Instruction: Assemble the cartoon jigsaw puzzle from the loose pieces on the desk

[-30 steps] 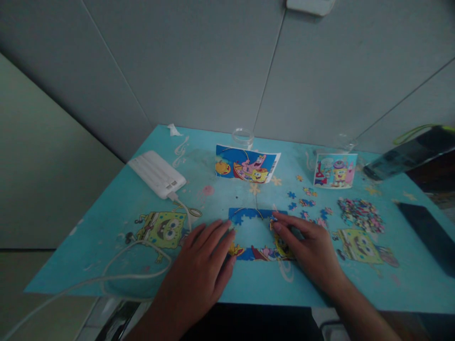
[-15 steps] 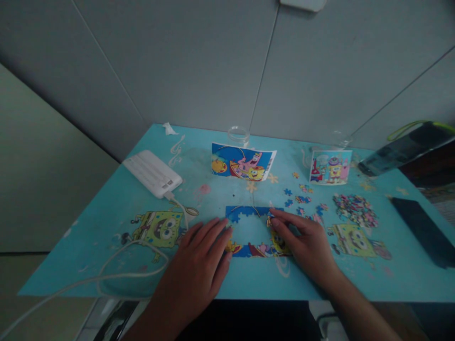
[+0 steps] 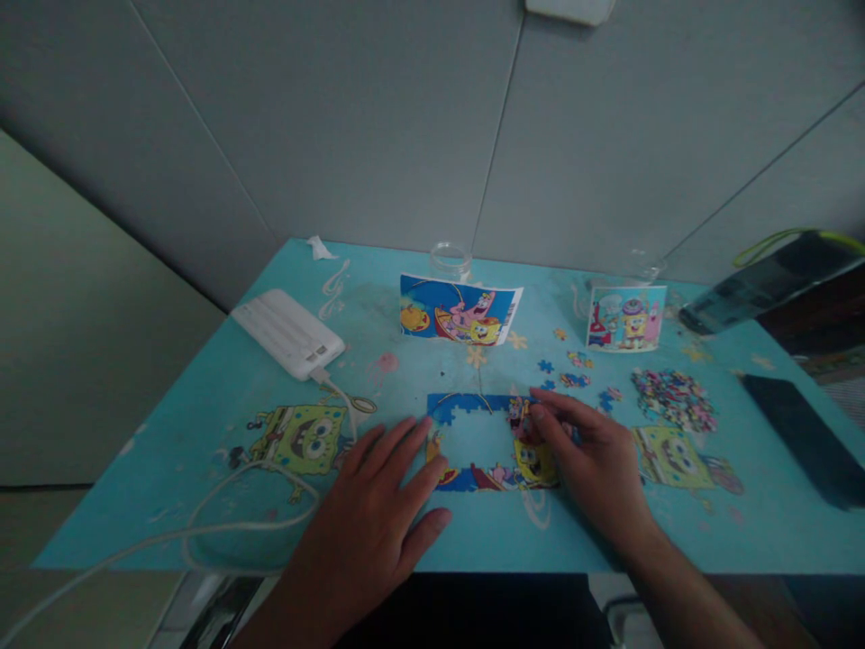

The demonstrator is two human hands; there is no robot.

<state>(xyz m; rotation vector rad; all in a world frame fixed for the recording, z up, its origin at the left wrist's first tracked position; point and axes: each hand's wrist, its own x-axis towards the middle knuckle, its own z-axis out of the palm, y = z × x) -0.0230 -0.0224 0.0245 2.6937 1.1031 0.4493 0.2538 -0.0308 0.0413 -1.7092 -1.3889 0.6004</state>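
A partly joined jigsaw puzzle (image 3: 466,401) lies flat on the table, a picture border around a middle where the blue tabletop shows. My left hand (image 3: 378,505) rests open at its left side, fingers spread, with fingertips touching the left edge. At the upper right corner, my right hand (image 3: 595,451) has thumb and index finger close together; what lies between them, if anything, is hidden. Just left of these fingertips is a pink and purple patch (image 3: 519,413) of pieces. Beneath the right hand, a yellow cartoon face (image 3: 532,461) fills the puzzle's lower right.
Loose puzzle pieces (image 3: 574,380) lie beyond my right hand, beside a larger pile (image 3: 676,399). Two picture cards (image 3: 459,311) (image 3: 625,320) stand behind. A white power bank (image 3: 290,333) with a cable (image 3: 250,523) is left; a dark phone-like slab (image 3: 801,437) and a bottle (image 3: 770,284) are right.
My right hand has shifted slightly right, uncovering the pink and purple patch at the puzzle's upper right. My left thumb has spread away from the fingers.
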